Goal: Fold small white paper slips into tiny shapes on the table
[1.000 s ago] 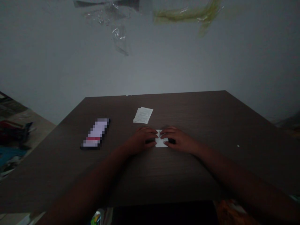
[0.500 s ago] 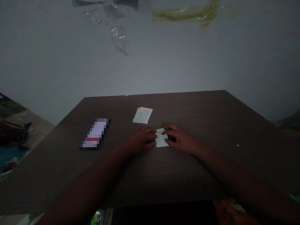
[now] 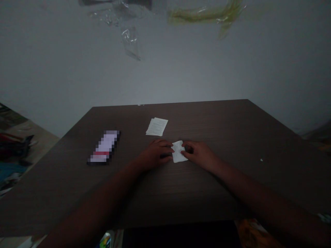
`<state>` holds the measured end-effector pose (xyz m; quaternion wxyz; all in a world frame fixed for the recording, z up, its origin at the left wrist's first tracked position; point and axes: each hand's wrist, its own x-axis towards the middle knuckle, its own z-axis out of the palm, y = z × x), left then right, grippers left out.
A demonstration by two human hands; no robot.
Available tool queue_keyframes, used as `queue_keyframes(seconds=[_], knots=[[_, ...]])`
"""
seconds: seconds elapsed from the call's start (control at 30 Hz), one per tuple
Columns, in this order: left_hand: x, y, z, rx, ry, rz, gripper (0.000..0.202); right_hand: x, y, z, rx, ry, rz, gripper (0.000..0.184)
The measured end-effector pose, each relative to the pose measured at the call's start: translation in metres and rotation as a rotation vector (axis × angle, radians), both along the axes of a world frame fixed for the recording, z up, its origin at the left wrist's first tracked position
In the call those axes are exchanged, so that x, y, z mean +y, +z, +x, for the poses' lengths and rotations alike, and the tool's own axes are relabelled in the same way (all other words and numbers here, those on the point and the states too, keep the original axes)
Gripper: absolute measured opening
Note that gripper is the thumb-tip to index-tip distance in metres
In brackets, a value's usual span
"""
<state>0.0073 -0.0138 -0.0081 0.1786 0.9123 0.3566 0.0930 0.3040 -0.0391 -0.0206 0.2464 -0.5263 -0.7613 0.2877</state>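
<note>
A small piece of paper [image 3: 177, 153] with lines of writing lies on the brown table between my two hands. My left hand [image 3: 157, 154] rests flat at the paper's left edge, fingers apart and fingertips touching it. From the right, my right hand [image 3: 198, 153] has its thumb and curled index finger on the paper's right side; its other fingers are tucked and partly hidden. Just beyond my left hand lies a small stack of printed paper sheets [image 3: 157, 127], slightly fanned out.
A phone [image 3: 104, 147] with a blurred-out screen lies on the left of the table [image 3: 219, 124]. One tiny white scrap [image 3: 261, 159] sits to the right. Behind the table rises a pale wall [image 3: 181, 69] with clear and yellow tape on it.
My right hand's fingers have drawn in from spread to curled at the paper's right side. The paper has turned slightly. My left hand stays in place.
</note>
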Motion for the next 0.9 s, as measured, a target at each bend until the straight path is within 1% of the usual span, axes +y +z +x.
queue_keyframes(seconds=[0.2,0.33,0.5,0.73,0.9], knots=[[0.0015,0.0001,0.0003,0.008,-0.007,-0.003,0.029,0.0002,-0.002,-0.0009,0.031,-0.031,-0.032,0.021],[0.003,-0.0016,0.0005,0.022,0.001,-0.021,0.03,-0.0007,-0.002,-0.0003,0.069,-0.013,-0.056,0.022],[0.0025,-0.0025,-0.001,0.008,-0.013,-0.01,0.031,-0.0007,-0.0037,-0.001,0.074,-0.027,-0.053,0.025],[0.0038,-0.0063,-0.0033,-0.002,-0.017,0.002,0.033,-0.0001,-0.0064,-0.0012,0.144,-0.042,-0.093,0.023],[0.0032,-0.0043,-0.002,0.019,-0.007,-0.021,0.032,0.0002,-0.0061,-0.0029,0.202,-0.077,-0.142,0.013]])
